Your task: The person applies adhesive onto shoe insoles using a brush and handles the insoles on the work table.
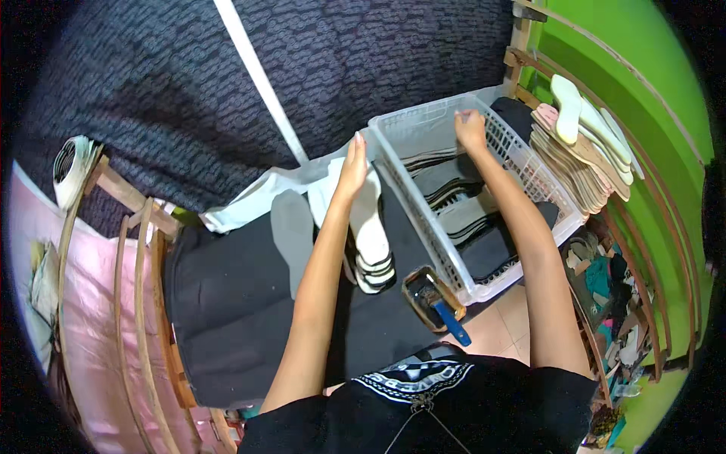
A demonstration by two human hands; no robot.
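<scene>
My left hand (352, 172) is stretched out, fingers straight and together, beside a stack of white insoles with dark layers (370, 227). Whether it touches the stack I cannot tell. Left of that forearm a single grey insole (291, 227) lies flat on the black-covered table (227, 303). My right hand (471, 130) is over the far end of a white plastic crate (423, 219), its fingers curled; anything inside them is hidden. Dark and grey insoles (446, 181) lie in stacks inside the crate, partly behind my right forearm.
A cut-open container (412, 291) with a blue-handled brush (452, 324) sits by the crate's near corner. Beige insoles (563, 163) are piled on a rack at right, above a scrap heap (624, 325). A white pole (261, 79) crosses dark patterned fabric; wooden rails (144, 303) stand left.
</scene>
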